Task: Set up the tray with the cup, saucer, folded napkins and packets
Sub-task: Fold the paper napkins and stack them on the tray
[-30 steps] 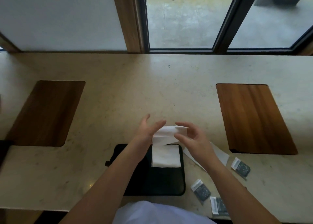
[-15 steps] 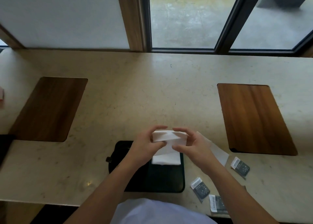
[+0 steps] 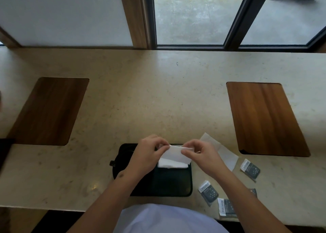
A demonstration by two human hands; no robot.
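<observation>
A black tray (image 3: 169, 185) lies on the counter near its front edge. Above the tray's far end I hold a white napkin (image 3: 174, 155) between both hands. My left hand (image 3: 148, 155) pinches its left end and my right hand (image 3: 201, 153) pinches its right end, folding it. Under it, another folded white napkin (image 3: 171, 164) rests on the tray. A further loose napkin (image 3: 224, 153) lies on the counter right of the tray. Three dark packets (image 3: 208, 192) (image 3: 250, 168) (image 3: 226, 209) lie at the front right. No cup or saucer is in view.
Two dark wooden panels are set in the beige stone counter, one on the left (image 3: 47, 111) and one on the right (image 3: 264, 118). A wall and window frames stand behind the counter. A dark object (image 3: 4, 153) sits at the left edge.
My hands have come together on the napkin and lowered it toward the tray, folding it into a narrower strip. The view has tilted slightly.
</observation>
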